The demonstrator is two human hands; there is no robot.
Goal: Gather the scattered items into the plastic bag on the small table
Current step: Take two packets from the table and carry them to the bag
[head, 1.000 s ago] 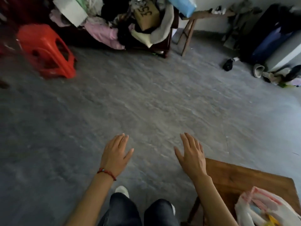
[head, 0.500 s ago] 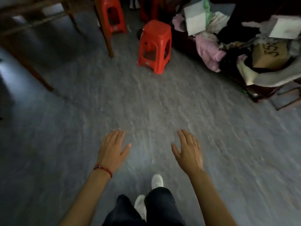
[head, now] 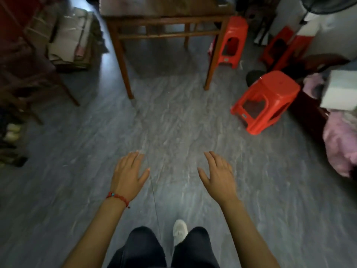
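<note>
My left hand (head: 129, 175), with a red bead bracelet at the wrist, hovers palm down over the grey floor with its fingers straight and nothing in it. My right hand (head: 218, 175) floats beside it, about a forearm's width away, fingers spread and empty too. The plastic bag and the small table are out of view. Below the hands I see my dark trousers and one white shoe (head: 179, 231).
A large wooden table (head: 164, 24) stands ahead. A red plastic stool (head: 264, 101) lies tilted at the right, with two more red stools (head: 231, 41) behind it. Pink clothes and a white box (head: 340, 93) are piled at far right. Cardboard (head: 69, 35) and shoes (head: 11, 132) line the left.
The view has swung left: the small table with the bag left the frame, then the red stool slid right and the big wooden table came in ahead. Both hands stay open and empty.
</note>
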